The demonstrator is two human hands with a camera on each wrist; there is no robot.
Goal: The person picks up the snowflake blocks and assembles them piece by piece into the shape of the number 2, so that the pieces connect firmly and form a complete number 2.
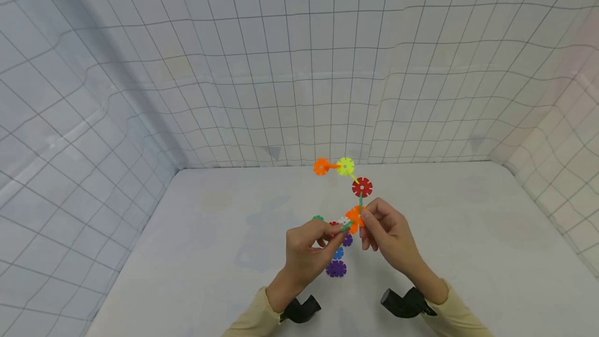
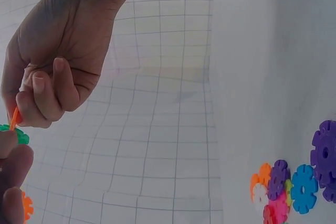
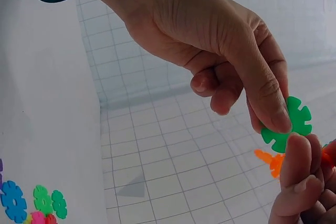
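Observation:
My left hand (image 1: 306,251) pinches a green notched snowflake disc (image 1: 346,226) between thumb and fingertips. Close beside it, my right hand (image 1: 390,230) pinches an orange snowflake disc (image 1: 356,216). That disc hangs at the near end of a linked chain. A green disc seen edge-on (image 1: 361,202) joins it to a red disc (image 1: 362,187), and farther on come a yellow disc (image 1: 345,166) and an orange end disc (image 1: 321,166). The right wrist view shows the green disc (image 3: 300,119) face-on, with fingertips of both hands near it. Fingers hide whether green and held orange touch.
Several loose discs lie on the white table (image 1: 210,243) below the hands, among them a purple one (image 1: 336,268) and a blue one (image 1: 338,253). White grid-patterned sheeting (image 1: 299,66) rises behind the table and at both sides.

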